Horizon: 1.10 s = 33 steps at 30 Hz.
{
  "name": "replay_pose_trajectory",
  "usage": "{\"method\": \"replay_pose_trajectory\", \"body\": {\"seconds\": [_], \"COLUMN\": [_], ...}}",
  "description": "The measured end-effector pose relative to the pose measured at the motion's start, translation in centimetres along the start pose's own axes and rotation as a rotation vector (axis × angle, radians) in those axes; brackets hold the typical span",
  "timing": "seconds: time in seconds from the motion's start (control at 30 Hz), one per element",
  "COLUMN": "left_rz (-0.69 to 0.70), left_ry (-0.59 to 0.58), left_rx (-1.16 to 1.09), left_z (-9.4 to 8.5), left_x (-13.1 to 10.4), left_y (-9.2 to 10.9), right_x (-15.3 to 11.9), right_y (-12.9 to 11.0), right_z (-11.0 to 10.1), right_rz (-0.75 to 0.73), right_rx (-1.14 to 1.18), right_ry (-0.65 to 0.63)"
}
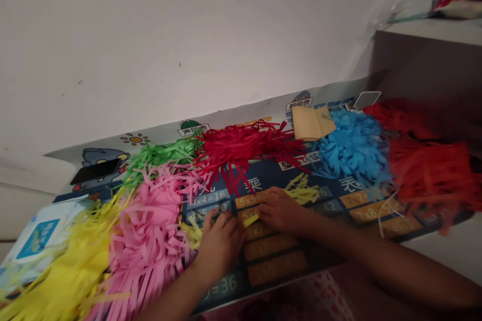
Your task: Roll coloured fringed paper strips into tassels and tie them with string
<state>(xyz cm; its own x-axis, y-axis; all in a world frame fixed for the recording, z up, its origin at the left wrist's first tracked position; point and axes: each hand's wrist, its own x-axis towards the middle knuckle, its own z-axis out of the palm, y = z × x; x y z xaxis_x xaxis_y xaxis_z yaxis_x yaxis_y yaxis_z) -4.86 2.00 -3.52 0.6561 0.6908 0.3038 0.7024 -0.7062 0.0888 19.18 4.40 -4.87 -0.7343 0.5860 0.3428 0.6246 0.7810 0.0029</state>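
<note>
A narrow yellow paper strip bundle [251,219] lies across the multiplication chart, with loose fringed ends showing beyond both hands. My right hand [280,210] pinches it, and its frayed end [303,191] sticks out past the knuckles. At the other side my left hand [222,241] has its fingers curled over the bundle, partly hiding it. More yellow fringe [192,231] shows to the left of that hand. Close by on the left is a pink fringed paper bunch [150,225]. Beyond the hands lies a dark red paper bunch [244,145].
On the left are a yellow paper bunch [81,256], a wipes pack [37,241], a dark phone [96,171] and a green bunch [165,153]. To the right lie a tan folded paper [313,123], a blue bunch [354,145] and an orange-red bunch [433,170]. A wall [188,50] rises behind.
</note>
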Motion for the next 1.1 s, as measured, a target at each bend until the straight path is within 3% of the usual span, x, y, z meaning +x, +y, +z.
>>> {"method": "replay_pose_trajectory", "body": {"seconds": [0.17,0.37,0.5,0.63,0.8,0.9,1.0,1.1], "left_rz": [0.004,0.025,-0.013,-0.152,-0.29,-0.258,-0.083,0.07], "left_ry": [0.049,0.063,0.072,0.021,-0.139,-0.143,-0.082,-0.05], "left_rx": [0.034,0.025,-0.13,-0.188,-0.019,0.025,0.032,0.001], "left_z": [0.2,0.0,-0.3,-0.1,0.0,-0.1,0.1,0.6], "left_x": [0.7,-0.7,-1.8,-1.6,-0.7,-0.8,-1.2,-1.0], "left_y": [0.2,-0.3,-1.2,-1.4,-0.9,-0.9,-0.9,-0.6], "right_x": [1.4,0.8,-0.8,-0.3,1.7,1.7,1.0,0.8], "right_y": [-1.0,-2.1,-0.6,-0.2,-0.2,0.1,0.4,0.3], "right_z": [-0.3,0.9,1.4,0.3,-0.9,-0.8,-0.6,-0.5], "right_rz": [0.097,0.004,0.184,0.361,0.469,0.332,0.052,-0.09], "right_rx": [0.043,0.041,0.178,0.31,0.342,0.295,0.193,0.117], "right_ry": [0.018,0.04,0.069,-0.067,-0.261,-0.203,-0.073,-0.028]}}
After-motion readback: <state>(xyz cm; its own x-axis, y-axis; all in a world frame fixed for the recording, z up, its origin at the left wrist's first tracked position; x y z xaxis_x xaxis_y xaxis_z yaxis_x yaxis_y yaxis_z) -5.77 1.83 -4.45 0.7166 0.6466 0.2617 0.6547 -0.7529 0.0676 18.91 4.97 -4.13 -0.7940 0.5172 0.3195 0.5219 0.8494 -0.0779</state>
